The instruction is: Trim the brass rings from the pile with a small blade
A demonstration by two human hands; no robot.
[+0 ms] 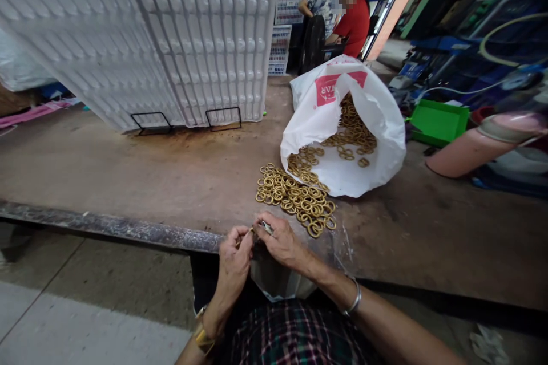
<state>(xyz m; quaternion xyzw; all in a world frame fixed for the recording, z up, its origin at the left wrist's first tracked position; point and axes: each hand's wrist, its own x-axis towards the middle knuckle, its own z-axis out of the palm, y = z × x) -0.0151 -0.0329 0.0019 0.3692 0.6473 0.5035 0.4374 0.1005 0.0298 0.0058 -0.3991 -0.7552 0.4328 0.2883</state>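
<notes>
At the table's front edge, my left hand (235, 256) is closed in a pinch on a gold-coloured ring, mostly covered by the fingers. My right hand (280, 242) meets it there, closed around a small pale metal tool (268, 227) whose kind I cannot make out. Just beyond the hands lies a loose pile of gold-coloured rings (295, 197). It spills from the mouth of a white sack (381, 174) with red print, lying on its side with more rings inside. Below my hands, a greyish container or bag (278, 279) sits at my lap, partly hidden.
Tall white ribbed plastic trays (205, 40) stand upright at the back left of the brown table (128, 177), with black wire stands (224, 118) at their foot. To the right are a green tray (440, 121) and a pink cylinder (479, 145). Two people (355, 17) sit behind.
</notes>
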